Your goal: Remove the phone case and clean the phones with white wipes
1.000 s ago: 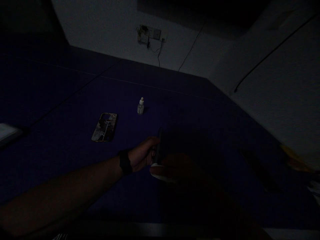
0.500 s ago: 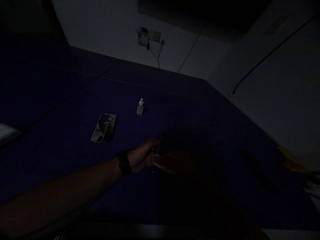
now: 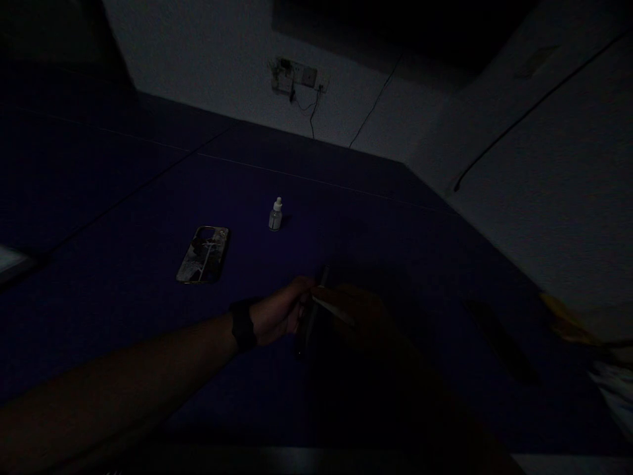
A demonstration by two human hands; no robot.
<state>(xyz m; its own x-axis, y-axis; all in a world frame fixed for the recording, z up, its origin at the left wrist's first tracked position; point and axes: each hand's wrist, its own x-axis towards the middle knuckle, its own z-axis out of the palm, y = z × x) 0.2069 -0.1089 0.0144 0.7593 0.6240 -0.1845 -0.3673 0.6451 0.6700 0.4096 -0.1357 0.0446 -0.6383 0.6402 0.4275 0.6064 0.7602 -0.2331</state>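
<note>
In the dim head view, my left hand (image 3: 287,309), with a dark band on its wrist, is closed round the edge of a dark, slim phone (image 3: 312,316) held tilted and nearly edge-on. My right hand (image 3: 363,313) lies in deep shadow just to the right of it. Its fingers are closed on a slim white piece (image 3: 333,307), whose tip meets the phone's upper part; whether it is cloth or a stiff tool I cannot tell. Beyond the hands, a patterned phone case (image 3: 204,255) lies flat, and a small clear dropper bottle (image 3: 275,216) with a white cap stands upright.
The hands are over a dark blue table (image 3: 148,316). A long dark flat object (image 3: 499,336) lies at right, near a yellowish item (image 3: 566,320). At the left edge is a pale block (image 3: 12,262). Sockets with cables (image 3: 299,74) are on the back wall.
My right hand with the white piece has moved slightly up along the phone. The phone's tilt has shifted a little in my left hand. The view has moved slightly.
</note>
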